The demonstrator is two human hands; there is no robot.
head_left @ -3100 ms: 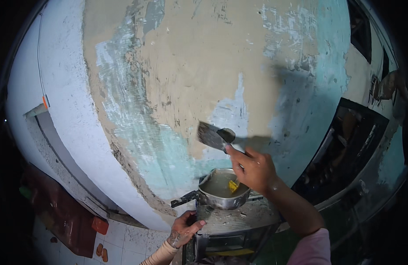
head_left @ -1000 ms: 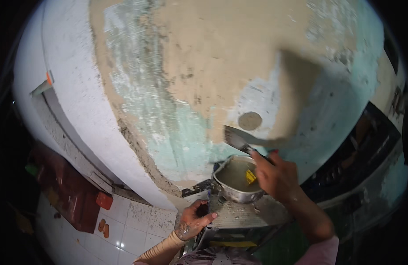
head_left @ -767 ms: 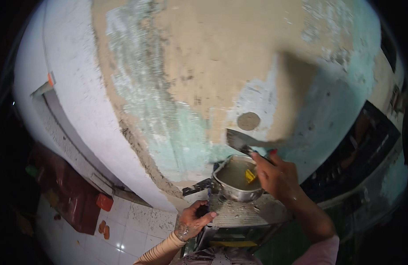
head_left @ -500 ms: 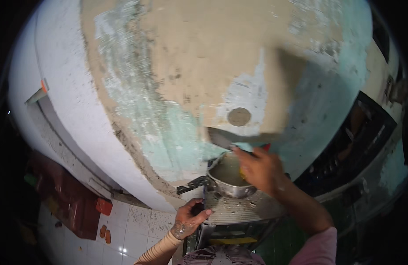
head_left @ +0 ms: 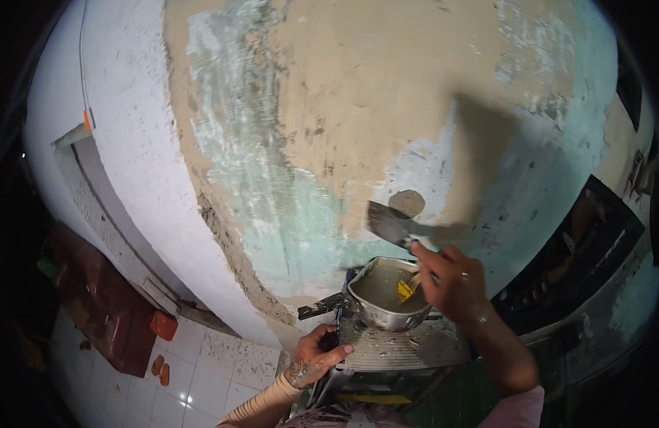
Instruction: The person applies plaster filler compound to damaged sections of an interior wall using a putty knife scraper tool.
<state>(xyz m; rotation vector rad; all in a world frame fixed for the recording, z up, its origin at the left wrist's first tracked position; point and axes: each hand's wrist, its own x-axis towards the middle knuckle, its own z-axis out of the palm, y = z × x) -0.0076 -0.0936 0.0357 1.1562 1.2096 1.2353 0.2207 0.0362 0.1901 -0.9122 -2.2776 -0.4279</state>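
You were, as I judge it, at the step of working the scraper (head_left: 390, 225) at the wall (head_left: 358, 93), close to the round patch (head_left: 406, 202). Your right hand (head_left: 454, 285) was closed firmly around its handle, and the blade pointed up and to the left, in front of the patch's lower edge; whether it touched the wall, I cannot tell. Your left hand (head_left: 315, 360) was half closed, with the fingers curled at the left edge of the stand (head_left: 408, 351) and the thumb lying along its top. The pot (head_left: 397, 319) stood upright on this stand, just below the scraper, with a grey mix and a yellow tool (head_left: 406, 289) inside. In my opinion, the next move called for a steady angle of the blade and for care, because the pot was near under your wrist. I counted one scraper, one pot, one yellow tool, one stand and one round patch; on the floor (head_left: 219, 367), two orange slippers (head_left: 164, 375) and one red box (head_left: 164, 326).
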